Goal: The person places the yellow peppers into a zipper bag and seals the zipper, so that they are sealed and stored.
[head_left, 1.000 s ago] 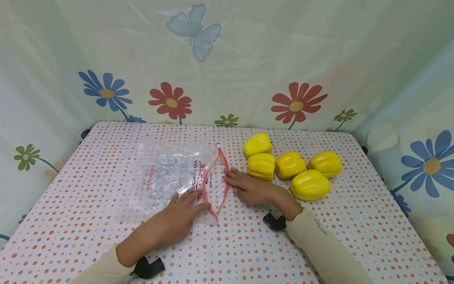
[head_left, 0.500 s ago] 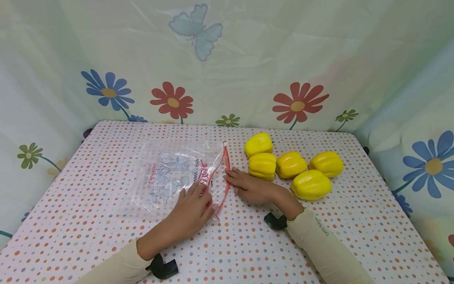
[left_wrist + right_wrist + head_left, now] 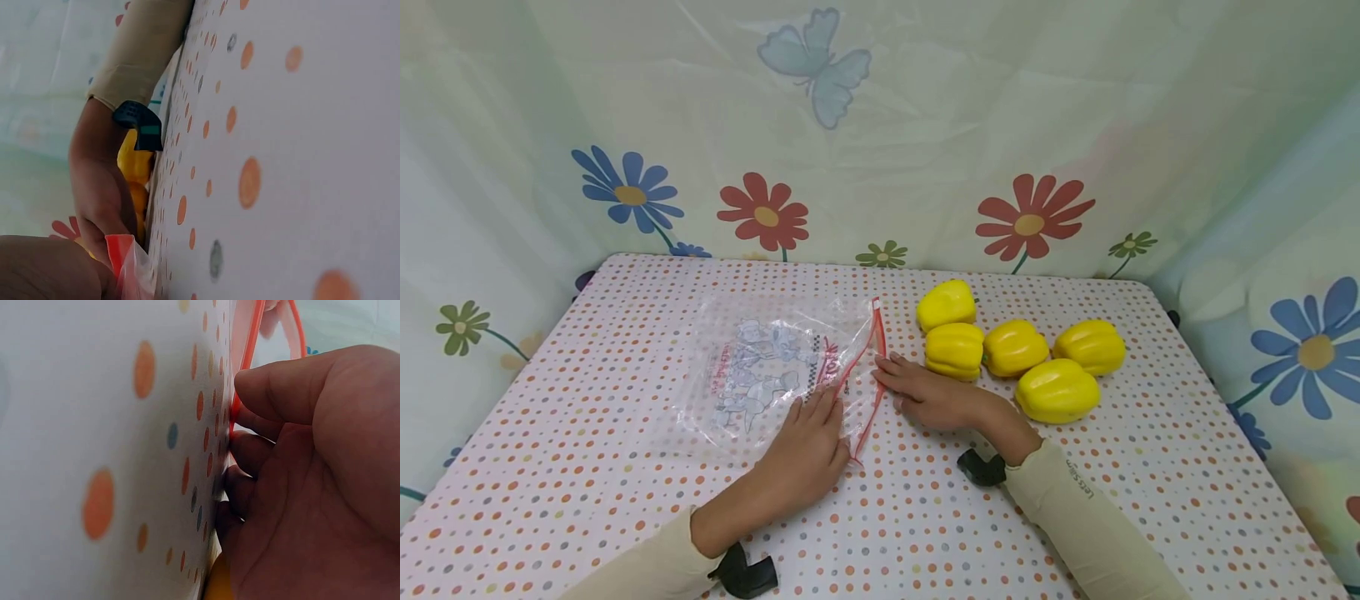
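Observation:
A clear zip-lock bag (image 3: 767, 375) printed with outlined figures lies flat on the dotted table, its red-edged mouth facing right and gaping slightly. My left hand (image 3: 808, 450) rests over the bag's near side by the mouth, fingers extended, fingertips at the upper red edge. With its fingertips on the lower red edge, my right hand (image 3: 936, 396) presses that lip against the table. The right wrist view shows the right thumb (image 3: 275, 390) beside the red strip (image 3: 250, 337), not closed on it. Just beyond the right hand sits a yellow bell pepper (image 3: 953, 352).
Several more yellow bell peppers, one of them nearest the right forearm (image 3: 1058, 392), cluster at the right. The dotted table (image 3: 880, 542) ends at a flower-print curtain (image 3: 910, 125) behind. Black wrist mounts (image 3: 981, 468) hang under both wrists.
My left hand has shifted right, its fingers curling at the mouth half a second ago and now extended again. The bag's upper edge moved right, narrowing the gap. The right hand stays put.

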`<act>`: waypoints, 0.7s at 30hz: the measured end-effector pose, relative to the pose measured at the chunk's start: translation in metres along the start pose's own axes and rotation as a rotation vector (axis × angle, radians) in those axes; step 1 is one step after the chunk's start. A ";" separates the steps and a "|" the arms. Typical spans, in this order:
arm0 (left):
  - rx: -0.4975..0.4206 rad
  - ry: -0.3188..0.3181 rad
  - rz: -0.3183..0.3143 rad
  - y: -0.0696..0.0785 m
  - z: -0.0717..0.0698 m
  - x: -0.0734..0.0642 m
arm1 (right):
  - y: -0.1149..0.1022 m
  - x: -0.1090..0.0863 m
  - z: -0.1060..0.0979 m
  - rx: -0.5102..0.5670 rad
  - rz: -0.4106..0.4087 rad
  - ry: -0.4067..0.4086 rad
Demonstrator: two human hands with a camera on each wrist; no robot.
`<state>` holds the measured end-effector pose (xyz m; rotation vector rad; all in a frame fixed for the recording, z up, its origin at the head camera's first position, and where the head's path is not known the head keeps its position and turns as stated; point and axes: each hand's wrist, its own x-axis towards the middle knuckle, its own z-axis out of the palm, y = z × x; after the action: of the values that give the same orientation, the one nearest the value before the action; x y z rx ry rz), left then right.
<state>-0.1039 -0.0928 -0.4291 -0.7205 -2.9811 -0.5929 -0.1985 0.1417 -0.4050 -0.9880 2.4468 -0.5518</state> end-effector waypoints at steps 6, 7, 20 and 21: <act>-0.034 0.102 -0.056 0.000 0.000 -0.005 | -0.001 0.000 -0.001 -0.001 0.009 -0.007; -0.038 0.111 -0.062 -0.001 0.000 -0.005 | -0.002 0.000 -0.001 0.001 0.008 -0.008; -0.009 0.108 -0.058 -0.009 0.003 -0.007 | -0.001 0.001 0.000 0.001 0.014 -0.005; -0.015 0.097 -0.074 -0.009 0.003 -0.007 | -0.001 0.001 0.000 0.002 0.014 -0.005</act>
<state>-0.1017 -0.1023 -0.4359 -0.5674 -2.9278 -0.6347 -0.1984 0.1397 -0.4048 -0.9698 2.4469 -0.5463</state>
